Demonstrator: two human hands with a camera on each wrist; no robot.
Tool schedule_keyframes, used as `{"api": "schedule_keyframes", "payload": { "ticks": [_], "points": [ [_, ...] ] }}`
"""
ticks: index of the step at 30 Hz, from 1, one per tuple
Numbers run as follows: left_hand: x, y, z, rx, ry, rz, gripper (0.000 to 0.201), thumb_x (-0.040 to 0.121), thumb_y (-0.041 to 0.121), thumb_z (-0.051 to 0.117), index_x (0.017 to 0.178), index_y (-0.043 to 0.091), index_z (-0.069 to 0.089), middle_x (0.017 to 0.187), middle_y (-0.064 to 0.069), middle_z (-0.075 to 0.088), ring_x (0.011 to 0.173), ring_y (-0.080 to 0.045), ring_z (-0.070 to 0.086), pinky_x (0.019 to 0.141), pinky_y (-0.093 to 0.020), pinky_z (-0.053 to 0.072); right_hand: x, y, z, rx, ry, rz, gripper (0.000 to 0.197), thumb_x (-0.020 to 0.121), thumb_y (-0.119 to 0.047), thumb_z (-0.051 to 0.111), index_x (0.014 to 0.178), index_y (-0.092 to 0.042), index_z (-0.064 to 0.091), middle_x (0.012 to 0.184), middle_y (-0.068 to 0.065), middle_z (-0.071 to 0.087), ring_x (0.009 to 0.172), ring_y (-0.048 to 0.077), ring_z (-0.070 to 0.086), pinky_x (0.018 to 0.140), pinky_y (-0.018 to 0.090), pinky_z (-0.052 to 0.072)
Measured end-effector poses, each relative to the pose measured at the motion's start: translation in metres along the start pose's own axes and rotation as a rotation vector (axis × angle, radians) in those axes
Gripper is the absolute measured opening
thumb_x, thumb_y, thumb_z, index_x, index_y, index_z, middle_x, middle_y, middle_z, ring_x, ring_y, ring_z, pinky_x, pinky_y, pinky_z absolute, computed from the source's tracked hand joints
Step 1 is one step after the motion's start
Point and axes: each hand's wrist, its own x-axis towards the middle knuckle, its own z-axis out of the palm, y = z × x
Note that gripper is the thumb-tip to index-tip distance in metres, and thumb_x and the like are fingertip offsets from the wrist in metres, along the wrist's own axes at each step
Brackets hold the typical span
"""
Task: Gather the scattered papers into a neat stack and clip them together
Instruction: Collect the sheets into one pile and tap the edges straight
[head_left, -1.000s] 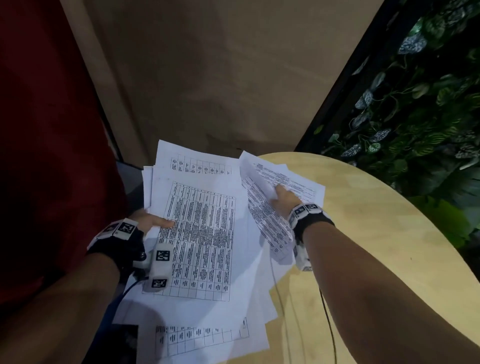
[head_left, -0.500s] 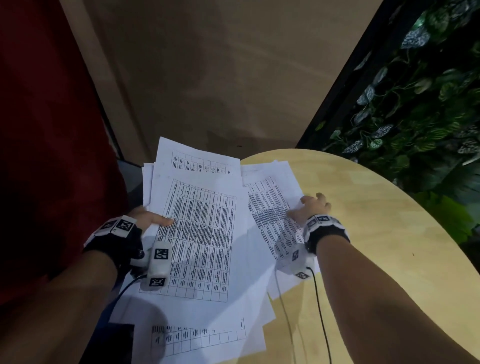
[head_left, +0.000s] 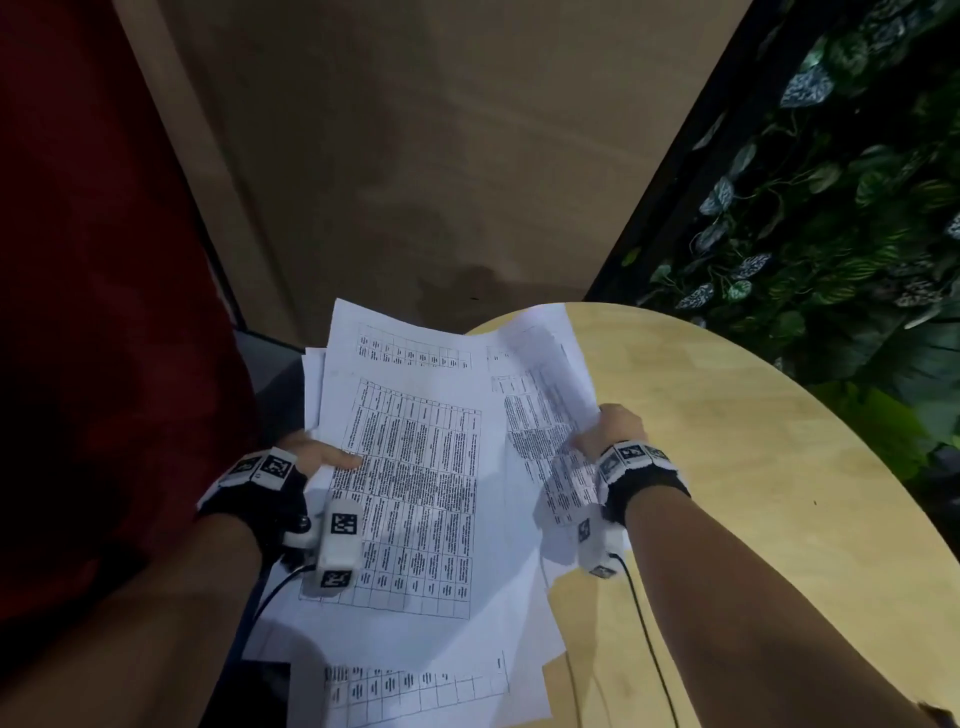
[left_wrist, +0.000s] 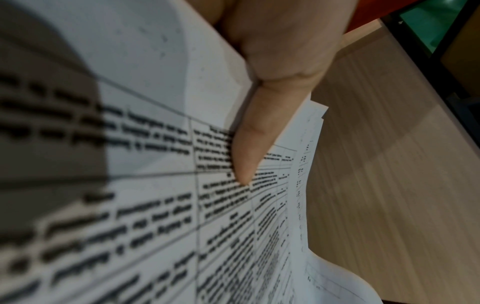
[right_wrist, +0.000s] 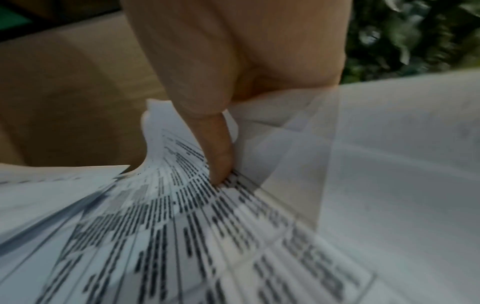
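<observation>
Papers (head_left: 415, 483) printed with tables lie in a loose, fanned pile over the 9 o'clock edge of a round wooden table (head_left: 753, 467), several sheets hanging past the rim toward the person. From the head view, the left hand (head_left: 317, 452) grasps the pile at its 9 o'clock edge, thumb lying flat on the top sheet, while the right hand (head_left: 610, 428) grasps a separate sheet at the 3 o'clock side of the pile, that sheet raised and bent above the tabletop. The other fingers of both hands are hidden under the paper in this view. The left wrist view adds the close detail: the left thumb (left_wrist: 249, 150) presses down on the printed text, with the staggered edges of lower sheets showing just past it and pale wood floor beyond. The right wrist view, blurred, shows the right thumb (right_wrist: 218, 156) pinching into the printed sheet, which buckles and creases around it. Only the head view shows green leafy plants (head_left: 831, 218) at 2 o'clock and a red surface (head_left: 93, 312) at 9 o'clock.
</observation>
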Motion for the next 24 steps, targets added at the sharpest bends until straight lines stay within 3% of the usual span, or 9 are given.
{"api": "schedule_keyframes", "payload": {
  "ticks": [3, 7, 11, 13, 14, 16, 18, 21, 24],
  "points": [
    [0.01, -0.005, 0.007, -0.009, -0.031, 0.009, 0.135, 0.026, 0.032, 0.094, 0.142, 0.003, 0.031, 0.145, -0.014, 0.041, 0.131, -0.034, 0.04, 0.11, -0.045, 0.033, -0.015, 0.005, -0.034, 0.033, 0.147, -0.106, 0.021, 0.084, -0.022, 0.062, 0.095, -0.005, 0.054, 0.085, 0.01, 0.061, 0.07, 0.028, 0.052, 0.061, 0.033, 0.045],
    [0.059, -0.027, 0.02, 0.055, -0.092, 0.014, 0.123, 0.021, 0.032, 0.094, 0.133, 0.012, 0.047, 0.135, -0.007, 0.054, 0.122, -0.03, 0.052, 0.105, -0.045, 0.04, -0.046, 0.005, -0.089, 0.078, 0.535, -0.188, 0.018, 0.092, -0.011, 0.047, 0.107, -0.004, 0.054, 0.076, 0.013, 0.056, 0.066, 0.029, 0.05, 0.058, 0.032, 0.037],
    [0.106, -0.047, 0.038, 0.073, -0.102, -0.011, 0.135, 0.003, 0.045, 0.092, 0.129, 0.019, 0.052, 0.131, -0.005, 0.058, 0.116, -0.026, 0.058, 0.102, -0.042, 0.045, -0.091, -0.004, -0.127, 0.354, 0.778, -0.362, 0.01, 0.089, -0.013, 0.053, 0.093, -0.004, 0.054, 0.07, 0.011, 0.054, 0.065, 0.028, 0.049, 0.057, 0.036, 0.04],
    [0.041, -0.025, 0.046, 0.169, -0.083, -0.026, 0.138, 0.008, 0.047, 0.092, 0.134, 0.014, 0.047, 0.136, -0.009, 0.053, 0.122, -0.028, 0.053, 0.106, -0.04, 0.041, -0.106, -0.007, -0.133, 0.624, 0.704, -0.401, 0.008, 0.087, -0.013, 0.057, 0.085, -0.007, 0.053, 0.066, 0.001, 0.051, 0.067, 0.025, 0.052, 0.058, 0.033, 0.044],
    [-0.002, -0.009, 0.048, 0.19, -0.081, -0.011, 0.128, 0.026, 0.041, 0.094, 0.138, 0.007, 0.042, 0.14, -0.012, 0.048, 0.126, -0.03, 0.048, 0.108, -0.038, 0.037, -0.111, -0.006, -0.131, 0.761, 0.619, -0.397, 0.007, 0.086, -0.013, 0.059, 0.088, -0.008, 0.055, 0.068, -0.003, 0.052, 0.069, 0.023, 0.055, 0.056, 0.028, 0.046],
    [-0.03, -0.001, 0.056, 0.223, -0.014, 0.02, 0.076, 0.076, 0.016, 0.075, 0.138, -0.007, 0.036, 0.142, -0.018, 0.042, 0.132, -0.033, 0.041, 0.108, -0.034, 0.034, -0.112, -0.001, -0.113, 0.922, 0.367, -0.349, 0.018, 0.086, -0.013, 0.061, 0.103, -0.007, 0.059, 0.078, -0.006, 0.059, 0.07, 0.013, 0.059, 0.049, 0.016, 0.045],
    [-0.044, -0.001, 0.062, 0.19, 0.073, 0.084, 0.046, 0.093, 0.008, 0.052, 0.133, -0.012, 0.041, 0.134, -0.023, 0.048, 0.124, -0.034, 0.048, 0.098, -0.034, 0.038, -0.108, 0.008, -0.079, 0.882, 0.07, -0.269, 0.03, 0.087, -0.017, 0.062, 0.116, -0.008, 0.057, 0.09, -0.004, 0.063, 0.078, 0.009, 0.061, 0.051, 0.013, 0.047],
    [-0.027, -0.012, 0.052, -0.064, -0.007, 0.042, 0.056, 0.089, 0.042, 0.055, 0.128, 0.002, 0.052, 0.11, -0.011, 0.049, 0.102, -0.019, 0.047, 0.086, -0.026, 0.033, -0.096, 0.027, -0.014, 0.674, -0.105, -0.144, 0.039, 0.084, -0.019, 0.067, 0.119, -0.004, 0.059, 0.103, 0.006, 0.068, 0.088, 0.021, 0.065, 0.068, 0.03, 0.056],
    [0.068, -0.054, 0.049, -0.363, -0.107, -0.011, 0.1, 0.049, 0.082, 0.064, 0.133, 0.029, 0.047, 0.143, 0.0, 0.044, 0.131, -0.026, 0.042, 0.109, -0.045, 0.028, -0.094, 0.039, 0.038, 0.494, -0.107, -0.023, 0.043, 0.08, -0.018, 0.071, 0.118, -0.002, 0.058, 0.112, 0.014, 0.067, 0.098, 0.028, 0.064, 0.085, 0.038, 0.054]
  ]
}}
